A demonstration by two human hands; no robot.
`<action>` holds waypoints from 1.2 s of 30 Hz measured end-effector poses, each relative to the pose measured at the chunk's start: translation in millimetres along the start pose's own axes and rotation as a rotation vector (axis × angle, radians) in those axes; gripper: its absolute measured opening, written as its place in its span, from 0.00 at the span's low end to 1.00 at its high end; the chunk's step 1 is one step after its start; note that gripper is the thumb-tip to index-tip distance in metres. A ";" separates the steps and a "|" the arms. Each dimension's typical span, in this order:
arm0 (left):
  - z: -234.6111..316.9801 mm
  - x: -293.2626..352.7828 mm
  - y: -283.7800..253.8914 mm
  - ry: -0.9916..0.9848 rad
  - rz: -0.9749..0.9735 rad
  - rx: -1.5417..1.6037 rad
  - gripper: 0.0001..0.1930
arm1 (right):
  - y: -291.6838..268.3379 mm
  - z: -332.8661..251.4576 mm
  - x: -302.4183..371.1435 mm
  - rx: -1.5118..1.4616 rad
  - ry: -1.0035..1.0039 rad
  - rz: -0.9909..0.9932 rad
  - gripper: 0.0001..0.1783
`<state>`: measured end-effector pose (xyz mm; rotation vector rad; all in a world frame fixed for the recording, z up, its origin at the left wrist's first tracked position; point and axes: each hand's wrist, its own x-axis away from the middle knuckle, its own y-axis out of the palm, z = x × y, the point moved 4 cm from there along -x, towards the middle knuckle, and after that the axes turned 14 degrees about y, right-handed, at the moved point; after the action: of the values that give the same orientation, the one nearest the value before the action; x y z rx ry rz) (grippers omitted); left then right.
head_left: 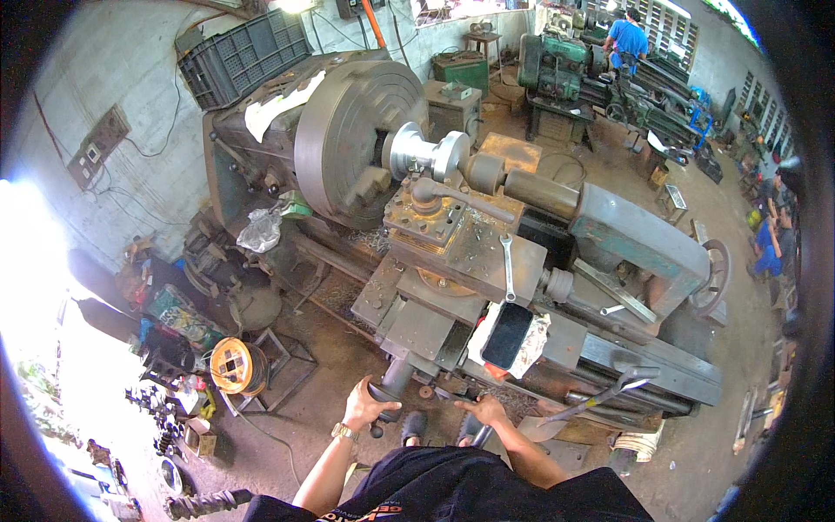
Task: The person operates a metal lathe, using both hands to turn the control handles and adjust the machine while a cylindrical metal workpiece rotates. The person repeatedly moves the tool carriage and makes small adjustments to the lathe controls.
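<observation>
My left hand (362, 405), with a watch on the wrist, is closed round the dark handwheel (380, 397) at the front of a large lathe's carriage. To its right, my right hand (489, 410) is curled on a dark lever (481, 436); its fingertips are partly hidden. Beyond both hands is the tool post (426, 213) with its clamping handle. A shiny metal workpiece (410, 155) sits between the big round chuck (348, 143) and the tailstock (644, 239). A wrench (508, 268) and a black phone (507, 336) on a pale cloth (533, 346) lie on the carriage.
A cable spool (233, 365) and a metal frame stand on the floor at left. A shovel-like tool (600, 396) leans at the right of the carriage. A black crate (243, 59) is on the headstock. Farther back, people in blue (626, 39) are near other machines.
</observation>
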<state>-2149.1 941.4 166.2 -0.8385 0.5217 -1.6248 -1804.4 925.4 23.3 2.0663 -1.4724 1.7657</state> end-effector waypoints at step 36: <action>0.8 0.4 0.2 0.006 -0.036 -0.018 0.64 | -7.5 5.8 14.8 -0.177 -0.140 0.097 0.52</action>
<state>-2148.4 941.1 166.7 -0.8612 0.5282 -1.6584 -1796.7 917.2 36.8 2.0980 -1.7254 1.4836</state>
